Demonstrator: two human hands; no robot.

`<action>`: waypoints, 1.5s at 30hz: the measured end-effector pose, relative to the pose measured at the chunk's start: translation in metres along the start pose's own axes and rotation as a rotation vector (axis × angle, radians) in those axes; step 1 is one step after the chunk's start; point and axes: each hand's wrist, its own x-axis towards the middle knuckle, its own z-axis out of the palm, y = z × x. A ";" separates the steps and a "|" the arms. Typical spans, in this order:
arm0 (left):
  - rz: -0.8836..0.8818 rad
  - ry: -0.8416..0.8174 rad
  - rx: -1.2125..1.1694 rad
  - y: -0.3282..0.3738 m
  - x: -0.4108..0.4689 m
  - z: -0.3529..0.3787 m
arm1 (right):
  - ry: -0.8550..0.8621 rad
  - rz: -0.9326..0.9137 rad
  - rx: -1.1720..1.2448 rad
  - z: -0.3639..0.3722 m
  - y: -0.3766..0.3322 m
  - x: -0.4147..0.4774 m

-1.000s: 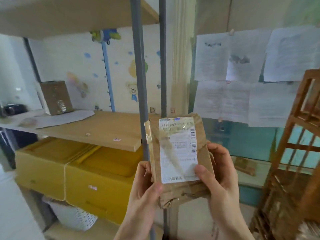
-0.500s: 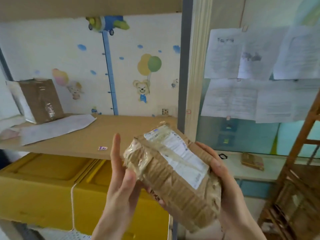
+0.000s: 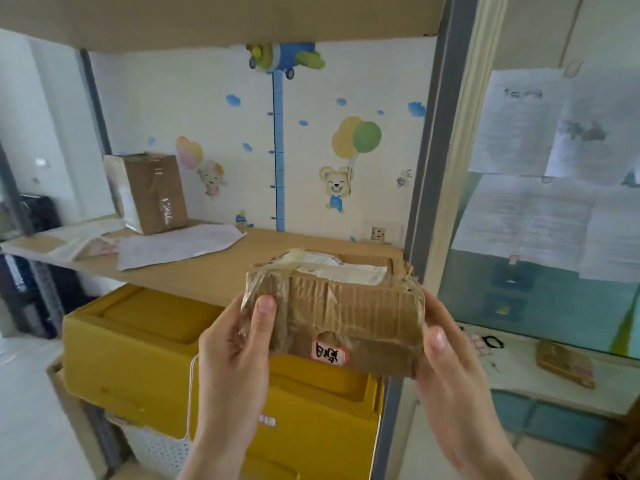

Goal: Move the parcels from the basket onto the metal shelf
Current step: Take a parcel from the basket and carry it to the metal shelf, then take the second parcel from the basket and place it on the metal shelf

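I hold a crumpled brown cardboard parcel [image 3: 349, 313] with tape, a white label on top and a small pink sticker on its near side. My left hand [image 3: 235, 344] grips its left end, thumb on the front face. My right hand [image 3: 450, 355] grips its right end. The parcel lies flat, just in front of and slightly above the front edge of the wooden shelf board [image 3: 221, 268] of the metal shelf. The grey shelf upright [image 3: 429, 161] stands right behind the parcel's right end. Another brown parcel [image 3: 149, 192] stands at the shelf's back left. The basket is not in view.
White flat mailers and papers [image 3: 173, 244] lie on the shelf's left half. Yellow boxes [image 3: 145, 351] fill the level below, with a white perforated bin [image 3: 156, 448] under them. An upper shelf board [image 3: 221, 19] hangs overhead. Right of the upright, a glass panel carries papers [image 3: 540, 168].
The parcel went from upright, label facing me, to lying flat with the label on top. Both hands carried it closer to the shelf, and my view moved in toward the shelf.
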 end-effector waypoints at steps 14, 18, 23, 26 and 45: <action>-0.169 -0.338 0.399 -0.137 0.228 -0.090 | -0.174 0.140 -0.562 0.099 0.114 0.203; -0.132 -0.440 0.510 -0.165 0.257 -0.095 | -0.096 0.173 -0.681 0.110 0.140 0.225; -0.099 -0.491 0.503 -0.173 0.259 -0.101 | -0.050 0.175 -0.753 0.116 0.147 0.226; -0.108 -0.493 0.445 -0.168 0.256 -0.102 | -0.043 0.196 -0.769 0.117 0.139 0.224; 0.441 -0.763 -0.182 0.009 -0.020 0.162 | 0.355 -0.365 -0.980 -0.124 -0.071 -0.068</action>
